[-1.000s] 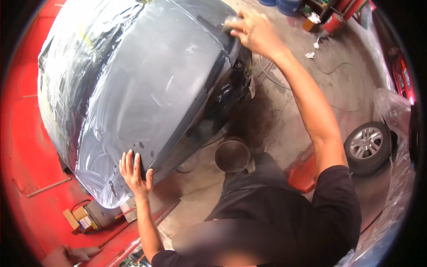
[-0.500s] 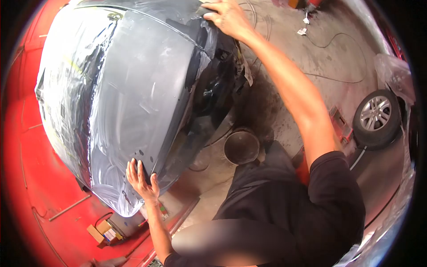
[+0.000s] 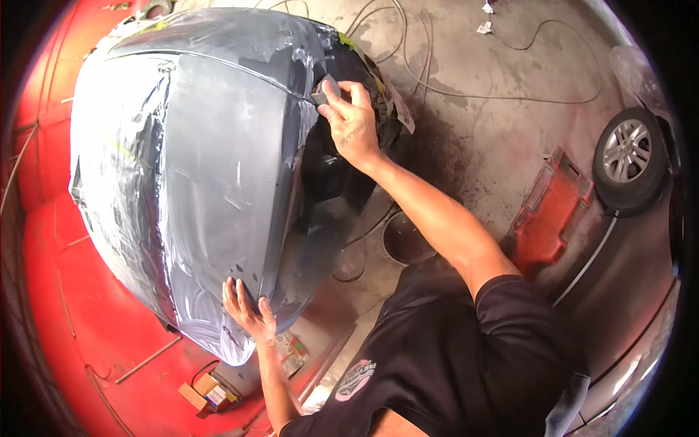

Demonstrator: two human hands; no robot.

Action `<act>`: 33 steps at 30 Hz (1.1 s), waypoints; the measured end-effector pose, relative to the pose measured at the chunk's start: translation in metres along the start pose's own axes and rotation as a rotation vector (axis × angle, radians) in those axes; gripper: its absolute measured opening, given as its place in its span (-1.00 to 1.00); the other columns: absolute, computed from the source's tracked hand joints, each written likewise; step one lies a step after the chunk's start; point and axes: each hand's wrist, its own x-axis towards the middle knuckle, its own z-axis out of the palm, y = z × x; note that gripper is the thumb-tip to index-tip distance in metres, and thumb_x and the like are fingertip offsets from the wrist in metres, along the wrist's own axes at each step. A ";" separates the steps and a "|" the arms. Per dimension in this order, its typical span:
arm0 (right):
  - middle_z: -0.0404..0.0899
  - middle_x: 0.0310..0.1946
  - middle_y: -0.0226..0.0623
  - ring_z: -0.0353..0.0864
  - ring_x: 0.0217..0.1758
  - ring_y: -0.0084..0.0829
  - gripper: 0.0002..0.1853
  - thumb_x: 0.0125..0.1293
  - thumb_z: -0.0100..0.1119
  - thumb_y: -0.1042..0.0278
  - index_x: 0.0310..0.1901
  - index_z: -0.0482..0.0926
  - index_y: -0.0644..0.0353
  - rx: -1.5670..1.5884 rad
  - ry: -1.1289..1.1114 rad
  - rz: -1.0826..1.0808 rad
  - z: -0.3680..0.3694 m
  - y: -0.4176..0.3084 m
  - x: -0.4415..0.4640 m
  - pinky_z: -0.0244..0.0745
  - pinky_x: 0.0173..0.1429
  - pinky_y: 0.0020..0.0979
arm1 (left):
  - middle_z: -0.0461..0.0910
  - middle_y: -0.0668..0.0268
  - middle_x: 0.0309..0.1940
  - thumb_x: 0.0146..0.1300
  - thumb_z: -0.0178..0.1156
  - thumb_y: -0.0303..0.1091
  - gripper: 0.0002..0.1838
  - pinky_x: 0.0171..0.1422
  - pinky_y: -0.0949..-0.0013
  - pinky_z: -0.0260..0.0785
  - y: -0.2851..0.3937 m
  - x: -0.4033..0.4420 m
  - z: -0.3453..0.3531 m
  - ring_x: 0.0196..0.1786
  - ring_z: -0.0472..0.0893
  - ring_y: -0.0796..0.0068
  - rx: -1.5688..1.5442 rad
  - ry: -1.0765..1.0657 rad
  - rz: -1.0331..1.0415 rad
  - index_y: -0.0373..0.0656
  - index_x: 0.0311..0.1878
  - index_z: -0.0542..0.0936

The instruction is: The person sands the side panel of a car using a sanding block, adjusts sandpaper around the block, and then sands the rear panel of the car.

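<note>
A grey car body panel [image 3: 226, 146] fills the left and middle of the view, with whitish smears over its lower end. My right hand [image 3: 351, 120] pinches a small grey pad [image 3: 325, 90] against the panel's upper right edge, by a dark groove. My left hand [image 3: 249, 312] lies with its fingers spread on the lower right part of the panel, near several dark wet spots. A dark object shows partly between its thumb and fingers; whether the hand grips it I cannot tell. Crinkled clear plastic film [image 3: 120, 167] covers the left side.
A round bucket [image 3: 408, 239] stands on the floor by my legs. To the right are a red tray-like part [image 3: 551, 211] and a wheel [image 3: 630, 156]. A hose [image 3: 502, 97] snakes over the floor. An open cardboard box [image 3: 210, 393] sits on the red surface at lower left.
The view has shifted, showing more of the panel's top and the red part. My right hand has come down along the edge with the pad. My left hand stays at the panel's lower end.
</note>
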 end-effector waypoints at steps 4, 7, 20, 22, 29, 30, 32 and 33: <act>0.63 0.08 0.00 0.64 0.15 -0.01 -0.59 0.38 0.46 0.40 0.26 0.80 0.15 -0.127 0.009 -0.086 0.015 0.027 0.083 0.56 0.25 -0.14 | 0.42 -0.05 0.60 0.59 0.11 0.23 -0.23 0.70 -0.23 0.05 -0.001 -0.001 -0.001 0.64 0.34 -0.22 0.009 -0.020 0.001 -0.21 0.58 0.49; 0.63 0.09 -0.02 0.63 0.16 -0.02 -0.60 0.41 0.42 0.40 0.27 0.79 0.14 -0.085 0.002 -0.047 0.013 0.024 0.072 0.56 0.25 -0.12 | 0.40 -0.05 0.61 0.59 0.11 0.23 -0.22 0.71 -0.24 0.03 0.004 0.001 -0.001 0.66 0.32 -0.21 0.001 -0.029 -0.014 -0.20 0.59 0.47; 0.65 0.08 -0.02 0.65 0.16 0.01 -0.63 0.38 0.46 0.35 0.20 0.83 0.14 -0.042 -0.003 -0.028 0.005 0.017 0.062 0.58 0.26 -0.10 | 0.42 -0.06 0.59 0.59 0.07 0.25 -0.23 0.72 -0.29 0.01 0.002 0.003 -0.001 0.66 0.31 -0.25 0.058 -0.027 0.029 -0.22 0.56 0.49; 0.64 0.11 -0.11 0.63 0.19 -0.06 -0.53 0.29 0.52 0.46 0.26 0.80 0.12 0.002 -0.044 -0.031 -0.009 0.006 0.010 0.55 0.36 -0.10 | 0.42 -0.06 0.59 0.59 0.06 0.25 -0.23 0.73 -0.30 -0.01 0.000 0.002 0.001 0.66 0.30 -0.25 0.065 -0.029 0.029 -0.21 0.56 0.49; 0.72 0.08 -0.04 0.69 0.04 0.00 -0.66 0.37 0.44 0.32 0.17 0.84 0.09 -0.080 -0.133 -0.199 0.013 0.061 0.123 0.62 0.17 -0.05 | 0.38 -0.10 0.61 0.59 0.05 0.26 -0.20 0.74 -0.30 -0.02 -0.001 -0.001 0.001 0.67 0.29 -0.25 0.063 -0.056 0.007 -0.24 0.59 0.44; 0.72 0.09 -0.02 0.70 0.03 0.00 -0.66 0.38 0.44 0.30 0.16 0.84 0.09 -0.037 -0.097 -0.128 0.017 0.058 0.117 0.63 0.16 -0.05 | 0.37 -0.11 0.61 0.59 0.05 0.26 -0.19 0.74 -0.30 -0.02 0.000 0.001 0.000 0.67 0.28 -0.26 0.058 -0.057 0.007 -0.24 0.59 0.44; 0.71 0.10 -0.06 0.68 0.06 -0.02 -0.66 0.35 0.47 0.31 0.15 0.86 0.07 -0.101 -0.019 -0.151 0.010 0.049 0.088 0.60 0.21 -0.08 | 0.37 -0.13 0.61 0.60 0.03 0.26 -0.19 0.74 -0.29 -0.01 0.000 0.003 0.002 0.68 0.28 -0.28 0.057 -0.052 0.015 -0.25 0.59 0.44; 0.69 0.11 -0.09 0.66 0.09 -0.04 -0.64 0.34 0.48 0.32 0.16 0.85 0.06 -0.084 -0.044 -0.137 -0.002 0.035 0.064 0.58 0.25 -0.09 | 0.37 -0.13 0.61 0.60 0.03 0.27 -0.19 0.74 -0.30 -0.01 0.000 0.004 0.002 0.68 0.27 -0.28 0.058 -0.051 0.016 -0.25 0.59 0.44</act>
